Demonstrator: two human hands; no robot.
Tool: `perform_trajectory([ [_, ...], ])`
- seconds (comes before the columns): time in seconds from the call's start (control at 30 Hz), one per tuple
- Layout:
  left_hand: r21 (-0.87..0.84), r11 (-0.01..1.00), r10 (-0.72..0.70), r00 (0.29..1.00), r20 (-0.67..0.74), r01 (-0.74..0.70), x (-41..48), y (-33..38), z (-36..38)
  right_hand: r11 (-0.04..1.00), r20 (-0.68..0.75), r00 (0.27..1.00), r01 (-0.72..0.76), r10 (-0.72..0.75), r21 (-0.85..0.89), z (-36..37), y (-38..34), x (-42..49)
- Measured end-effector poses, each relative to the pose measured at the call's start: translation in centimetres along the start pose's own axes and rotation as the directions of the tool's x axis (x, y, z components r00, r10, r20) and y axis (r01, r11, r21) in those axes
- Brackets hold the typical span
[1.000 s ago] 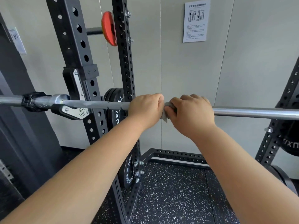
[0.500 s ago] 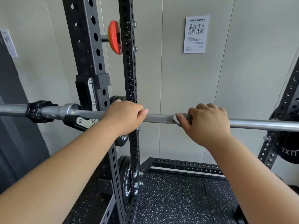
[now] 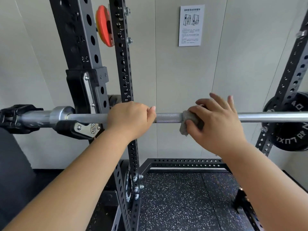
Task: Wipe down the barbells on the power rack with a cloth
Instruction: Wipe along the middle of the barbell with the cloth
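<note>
A steel barbell (image 3: 168,117) lies across the black power rack (image 3: 78,52) on a J-hook (image 3: 83,129). My left hand (image 3: 131,119) grips the bar just right of the front upright. A small grey cloth (image 3: 187,121) is draped over the bar to the right of that hand. My right hand (image 3: 216,124) rests on the cloth, its palm and thumb against it and its fingers lifted and spread above the bar. The part of the cloth under the palm is hidden.
A black collar (image 3: 18,117) clamps the bar's left sleeve. Black weight plates (image 3: 290,124) hang at the right, an orange plate (image 3: 104,25) hangs high on the rack, and another plate (image 3: 127,185) sits low by the rear upright. A notice (image 3: 191,25) is on the wall. Speckled rubber floor (image 3: 175,205) lies below.
My left hand slid left along the bar, away from the right hand, then held still. My right hand's fingers, curled round the cloth and bar before, have lifted and spread.
</note>
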State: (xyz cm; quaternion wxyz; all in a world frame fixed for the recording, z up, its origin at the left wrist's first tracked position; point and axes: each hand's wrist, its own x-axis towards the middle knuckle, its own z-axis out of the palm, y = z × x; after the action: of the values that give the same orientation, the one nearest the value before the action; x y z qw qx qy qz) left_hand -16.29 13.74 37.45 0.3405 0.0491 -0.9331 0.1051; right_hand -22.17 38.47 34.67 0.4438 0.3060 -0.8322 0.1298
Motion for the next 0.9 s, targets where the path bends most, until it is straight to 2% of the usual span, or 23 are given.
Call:
perform_trajectory([
  [0.07, -0.01, 1.0, -0.006, 1.0, -0.011, 0.006, -0.1, 0.1, 0.1, 0.993, 0.082, 0.992, -0.092, 0.099, -0.079, -0.2, -0.8, 0.8],
  [0.13, -0.028, 1.0, -0.004, 1.0, -0.023, 0.003, -0.1, 0.2, 0.1, 0.985, 0.108, 0.989, -0.089, 0.105, -0.147, -0.1, -2.2, 1.8],
  [0.2, -0.036, 0.999, 0.006, 0.999, -0.031, -0.007, -0.1, 0.1, 0.2, 0.991, 0.095, 0.994, -0.037, 0.049, -0.126, 0.4, -3.9, 2.2],
  [0.27, -0.045, 0.999, 0.001, 1.0, -0.023, -0.002, -0.1, 0.0, 0.1, 0.997, 0.025, 1.0, 0.001, 0.001, -0.073, 1.1, -4.8, 1.7],
  [0.37, -0.06, 0.998, -0.002, 1.0, -0.008, 0.001, -0.2, 0.1, -0.1, 0.99, -0.069, 0.99, 0.118, -0.123, -0.075, 1.5, -3.2, 0.8],
  [0.43, -0.065, 0.998, 0.002, 1.0, -0.006, -0.003, -0.2, 0.1, -0.1, 0.987, -0.058, 0.987, 0.146, -0.15, -0.073, 1.2, -1.6, 0.6],
  [0.57, -0.045, 0.999, -0.011, 1.0, -0.022, 0.01, -0.2, 0.2, -0.1, 0.996, 0.059, 0.998, 0.019, -0.013, -0.092, 0.3, -1.9, 1.7],
  [0.67, -0.045, 0.999, -0.015, 1.0, -0.025, 0.014, -0.2, 0.2, 0.1, 0.976, 0.135, 0.987, -0.052, 0.082, -0.212, 0.8, -3.2, 3.1],
  [0.73, -0.055, 0.998, -0.005, 1.0, -0.007, 0.004, -0.1, 0.1, 0.1, 0.977, 0.051, 0.995, -0.08, 0.091, -0.195, 1.3, -3.5, 3.0],
  [0.83, -0.087, 0.996, 0.001, 0.999, 0.034, 0.002, 0.2, 0.2, -0.2, 0.988, -0.138, 0.989, 0.026, -0.047, -0.151, 2.4, -3.3, 0.9],
  [0.9, -0.106, 0.994, -0.004, 0.999, 0.048, 0.009, 0.4, 0.3, -0.2, 0.98, -0.138, 0.985, 0.082, -0.108, -0.182, 2.6, -3.3, -0.1],
])
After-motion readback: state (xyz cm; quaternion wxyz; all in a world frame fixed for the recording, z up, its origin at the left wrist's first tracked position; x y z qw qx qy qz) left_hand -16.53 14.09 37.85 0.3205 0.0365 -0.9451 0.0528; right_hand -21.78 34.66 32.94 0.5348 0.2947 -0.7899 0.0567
